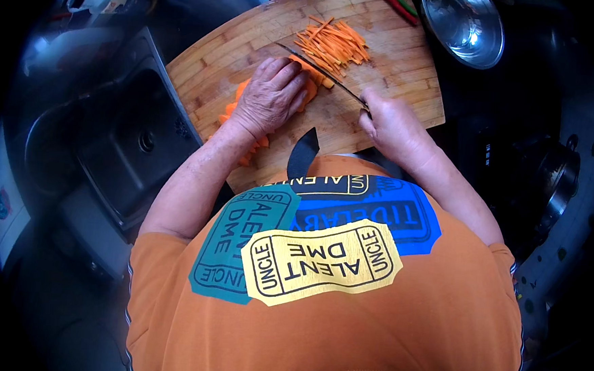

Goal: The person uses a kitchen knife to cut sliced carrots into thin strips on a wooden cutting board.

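On a wooden cutting board [218, 50], my left hand [272, 94] presses down on a row of overlapping carrot slices [310, 87], fingertips bent close to the blade. My right hand [397, 125] grips a kitchen knife [329, 80], whose handle is mostly hidden in the fist. The blade lies slantwise across the carrot, seen nearly edge-on. Just beyond it rests a loose pile of thin carrot strips [331, 42]. More carrot slices [224, 117] spread under and beside my left wrist, partly covered by the forearm.
A dark sink basin [127, 119] adjoins the board on the left. Red and green peppers [397, 5] lie at the board's far right edge, near a shiny metal bowl [465, 27]. Farther right stands a dark pan [557, 186]. A black strap [303, 152] sticks up before my shirt.
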Demonstrator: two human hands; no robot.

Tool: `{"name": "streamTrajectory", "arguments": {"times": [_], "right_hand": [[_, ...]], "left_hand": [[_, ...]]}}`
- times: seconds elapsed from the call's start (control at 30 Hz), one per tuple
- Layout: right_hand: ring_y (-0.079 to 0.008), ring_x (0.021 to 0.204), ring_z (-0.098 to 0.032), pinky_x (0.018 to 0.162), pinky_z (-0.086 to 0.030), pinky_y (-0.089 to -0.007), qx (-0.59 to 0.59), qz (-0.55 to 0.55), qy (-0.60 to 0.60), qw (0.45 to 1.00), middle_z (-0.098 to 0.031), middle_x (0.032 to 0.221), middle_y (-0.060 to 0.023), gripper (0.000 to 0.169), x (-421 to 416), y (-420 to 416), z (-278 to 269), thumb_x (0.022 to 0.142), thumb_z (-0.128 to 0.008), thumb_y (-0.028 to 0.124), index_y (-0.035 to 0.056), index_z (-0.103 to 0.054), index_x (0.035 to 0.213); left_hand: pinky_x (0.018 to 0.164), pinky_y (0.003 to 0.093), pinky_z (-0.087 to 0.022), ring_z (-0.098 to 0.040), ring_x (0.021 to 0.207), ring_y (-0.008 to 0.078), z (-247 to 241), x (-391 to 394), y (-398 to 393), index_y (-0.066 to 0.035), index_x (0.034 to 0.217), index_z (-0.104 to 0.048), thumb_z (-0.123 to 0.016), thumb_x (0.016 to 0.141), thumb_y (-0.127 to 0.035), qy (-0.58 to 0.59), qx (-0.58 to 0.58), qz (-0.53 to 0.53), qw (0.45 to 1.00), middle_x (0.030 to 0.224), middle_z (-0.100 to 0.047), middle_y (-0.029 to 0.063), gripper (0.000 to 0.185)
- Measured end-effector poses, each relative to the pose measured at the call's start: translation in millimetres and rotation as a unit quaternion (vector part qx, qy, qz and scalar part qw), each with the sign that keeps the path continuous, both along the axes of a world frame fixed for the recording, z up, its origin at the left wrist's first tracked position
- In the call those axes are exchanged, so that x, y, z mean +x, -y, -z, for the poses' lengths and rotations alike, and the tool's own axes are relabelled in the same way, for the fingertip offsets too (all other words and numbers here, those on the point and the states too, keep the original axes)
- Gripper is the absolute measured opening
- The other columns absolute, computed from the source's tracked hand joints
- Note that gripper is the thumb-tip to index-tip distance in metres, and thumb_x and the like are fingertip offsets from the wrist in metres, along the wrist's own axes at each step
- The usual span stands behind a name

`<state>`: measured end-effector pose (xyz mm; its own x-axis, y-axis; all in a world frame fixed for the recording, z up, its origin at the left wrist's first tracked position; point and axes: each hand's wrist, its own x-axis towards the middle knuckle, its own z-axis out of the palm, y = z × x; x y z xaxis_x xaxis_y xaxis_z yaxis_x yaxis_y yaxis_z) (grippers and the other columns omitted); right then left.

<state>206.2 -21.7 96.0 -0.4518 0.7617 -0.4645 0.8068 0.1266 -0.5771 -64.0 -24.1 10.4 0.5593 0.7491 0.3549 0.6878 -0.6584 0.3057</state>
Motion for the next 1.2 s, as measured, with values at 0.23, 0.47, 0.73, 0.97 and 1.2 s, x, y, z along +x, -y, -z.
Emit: {"name": "streamTrajectory", "arguments": {"times": [0.23,0.47,0.73,0.97,1.2], "right_hand": [[-0.0479,0.081,-0.069,0.075,-0.053,-0.0572,-0.009,-0.026,0.043,0.999,-0.067,0.08,-0.0302,0.014,-6.1,-3.5,-4.6,0.096,-0.053,0.009,-0.0042,-0.054,0.099],[-0.0511,0.082,-0.066,0.073,-0.052,-0.0582,-0.032,-0.022,0.034,0.999,-0.065,0.081,-0.0324,0.017,-13.6,-6.2,-2.2,0.094,-0.054,0.008,-0.0044,-0.053,0.105],[-0.0508,0.086,-0.067,0.077,-0.052,-0.056,0.051,0.018,-0.03,0.998,-0.067,0.085,-0.0325,0.022,-31.7,-17.5,43.9,0.093,-0.058,0.011,-0.0054,-0.057,0.108],[-0.0509,0.082,-0.066,0.073,-0.053,-0.0529,0.126,0.053,-0.13,0.982,-0.065,0.082,-0.0312,0.02,-10.0,-13.8,54.8,0.095,-0.059,0.012,-0.0022,-0.059,0.109],[-0.0504,0.08,-0.066,0.071,-0.052,-0.0554,0.009,0.018,-0.035,0.999,-0.065,0.08,-0.0317,0.015,-1.7,0.7,5.0,0.095,-0.057,0.011,-0.0016,-0.056,0.103]], "left_hand": [[0.107,0.0451,-0.047,-0.059,0.12,0.0304,-1.0,1.6,-1.3,-0.006,0.11,-0.072,-0.073,0.086,-0.02,-0.01,0.002,0.004,1.0,0.122,-0.066,0.0097,0.028],[0.11,0.0453,-0.044,-0.058,0.123,0.0301,1.3,1.3,0.0,-0.007,0.11,-0.072,-0.072,0.086,-0.022,-0.012,-0.016,-0.001,1.0,0.123,-0.066,0.0088,0.028],[0.111,0.046,-0.044,-0.058,0.123,0.031,5.0,2.0,-0.9,-0.005,0.117,-0.071,-0.071,0.086,-0.023,-0.015,-0.016,-0.011,1.0,0.125,-0.065,0.0116,0.035],[0.111,0.0463,-0.044,-0.057,0.123,0.0311,2.3,1.6,1.6,-0.005,0.125,-0.067,-0.073,0.085,-0.022,-0.003,-0.014,-0.007,1.0,0.127,-0.061,0.0132,0.043],[0.107,0.0467,-0.047,-0.058,0.12,0.0327,3.5,-1.7,4.2,-0.003,0.12,-0.067,-0.076,0.084,-0.019,0.014,-0.013,-0.025,1.0,0.124,-0.061,0.014,0.04]]}}
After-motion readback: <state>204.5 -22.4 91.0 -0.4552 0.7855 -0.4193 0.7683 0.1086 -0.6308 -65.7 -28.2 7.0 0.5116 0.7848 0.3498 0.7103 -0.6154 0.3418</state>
